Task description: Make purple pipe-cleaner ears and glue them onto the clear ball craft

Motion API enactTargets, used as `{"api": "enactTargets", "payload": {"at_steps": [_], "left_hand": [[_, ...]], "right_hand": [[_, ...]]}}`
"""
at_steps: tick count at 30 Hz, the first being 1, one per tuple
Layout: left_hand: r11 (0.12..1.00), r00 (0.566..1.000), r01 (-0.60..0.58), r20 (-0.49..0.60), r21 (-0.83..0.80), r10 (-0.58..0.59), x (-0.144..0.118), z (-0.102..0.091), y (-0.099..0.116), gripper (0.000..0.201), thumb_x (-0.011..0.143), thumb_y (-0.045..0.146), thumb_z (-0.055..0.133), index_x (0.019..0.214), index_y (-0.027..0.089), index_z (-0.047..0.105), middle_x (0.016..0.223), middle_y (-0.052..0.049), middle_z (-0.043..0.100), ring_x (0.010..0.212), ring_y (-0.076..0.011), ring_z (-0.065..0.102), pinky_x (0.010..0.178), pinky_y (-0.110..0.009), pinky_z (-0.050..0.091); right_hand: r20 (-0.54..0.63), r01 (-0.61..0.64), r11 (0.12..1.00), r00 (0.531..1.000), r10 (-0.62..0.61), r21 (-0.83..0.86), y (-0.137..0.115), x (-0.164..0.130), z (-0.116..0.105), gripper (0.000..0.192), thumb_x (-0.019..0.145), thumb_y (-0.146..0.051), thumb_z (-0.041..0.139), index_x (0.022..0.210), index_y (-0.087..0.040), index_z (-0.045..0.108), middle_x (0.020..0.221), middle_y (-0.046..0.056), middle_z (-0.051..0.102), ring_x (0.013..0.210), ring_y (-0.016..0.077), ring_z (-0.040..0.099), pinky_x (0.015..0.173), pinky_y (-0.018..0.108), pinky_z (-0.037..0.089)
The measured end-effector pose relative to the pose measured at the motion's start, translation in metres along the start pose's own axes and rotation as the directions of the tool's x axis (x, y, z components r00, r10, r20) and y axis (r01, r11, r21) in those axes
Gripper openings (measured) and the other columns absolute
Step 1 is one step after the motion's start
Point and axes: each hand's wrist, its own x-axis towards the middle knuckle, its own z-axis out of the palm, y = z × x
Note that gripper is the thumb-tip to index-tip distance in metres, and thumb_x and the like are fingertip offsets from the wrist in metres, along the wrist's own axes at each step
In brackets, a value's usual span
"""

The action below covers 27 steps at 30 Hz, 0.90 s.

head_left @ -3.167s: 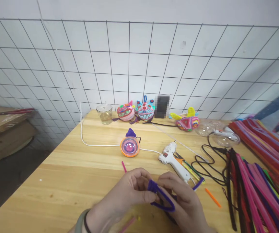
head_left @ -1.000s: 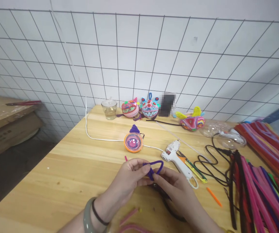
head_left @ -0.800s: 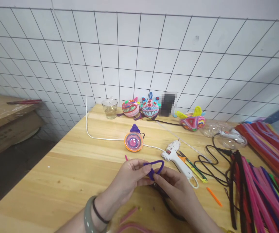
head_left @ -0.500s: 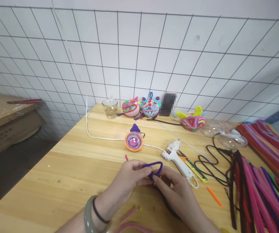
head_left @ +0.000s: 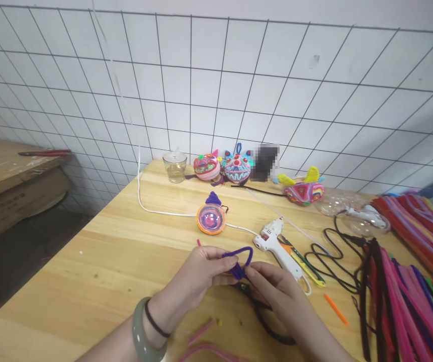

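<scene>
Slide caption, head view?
Left hand and right hand hold a looped purple pipe cleaner above a table, near a white glue gun.

Light bright, soft, fairly even; source out of frame, direction hard to tell. Wall (head_left: 208, 93) beyond the grip pale, slightly grey, dimmer far right. Wooden tabletop (head_left: 88, 291) evenly lit left of the grip; soft shadow directly below it. Floor (head_left: 54, 251) far left nearly black. Small hard glints on the clear dome (head_left: 211, 216) just beyond the grip; sheen on the bangle (head_left: 140, 329) nearer than the grip, to its left. Wide-angle stretch: wall lines splay toward both sides. Ribs of the purple piece (head_left: 238, 270) readable, fine detail smeary. Pixelated patch (head_left: 265, 163) beyond the grip, slightly right.
</scene>
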Motion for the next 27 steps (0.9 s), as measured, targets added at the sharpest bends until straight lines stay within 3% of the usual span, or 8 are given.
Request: {"api": "enactTargets", "payload": {"at_steps": [10,18,24,27], "left_hand": [[1.000,1.000,-0.002,0.020,0.031,0.002,0.001,-0.002,0.000,0.025,0.069,0.029,0.074,0.087,0.010,0.075,0.082,-0.011,0.074,0.069,-0.0145,0.065,0.065,-0.023,0.049],[0.999,0.999,0.007,-0.052,0.045,-0.005,0.002,-0.001,0.001,0.027,0.063,0.029,0.078,0.083,0.010,0.075,0.079,-0.010,0.074,0.068,-0.0157,0.065,0.067,-0.026,0.051],[1.000,0.999,0.003,-0.048,0.015,-0.002,0.003,0.000,0.002,0.027,0.065,0.029,0.078,0.082,0.009,0.075,0.080,-0.011,0.074,0.071,-0.0163,0.066,0.073,-0.029,0.052],[1.000,0.999,-0.002,-0.049,0.017,0.003,0.003,0.000,0.001,0.027,0.065,0.028,0.078,0.082,0.008,0.075,0.081,-0.011,0.074,0.072,-0.0165,0.066,0.074,-0.029,0.052]], "right_hand": [[-0.021,-0.027,0.998,0.999,0.028,0.051,-0.003,0.000,0.000,0.030,0.072,-0.049,0.069,0.068,-0.019,0.073,0.050,-0.004,0.052,0.050,0.0118,0.046,0.047,0.022,0.036],[-0.019,-0.011,1.000,1.000,0.010,-0.013,0.004,0.001,-0.001,0.031,0.075,-0.048,0.067,0.078,-0.019,0.076,0.066,0.001,0.066,0.061,0.0146,0.054,0.056,0.023,0.042],[-0.032,0.112,0.972,0.992,-0.121,-0.205,0.006,0.001,-0.003,0.031,0.082,-0.045,0.060,0.081,-0.020,0.077,0.075,0.004,0.067,0.071,0.0184,0.056,0.064,0.025,0.043],[-0.048,0.089,0.968,0.993,-0.103,-0.235,0.007,0.001,-0.003,0.033,0.081,-0.047,0.060,0.080,-0.019,0.077,0.069,0.003,0.063,0.066,0.0175,0.055,0.058,0.025,0.042]]}}
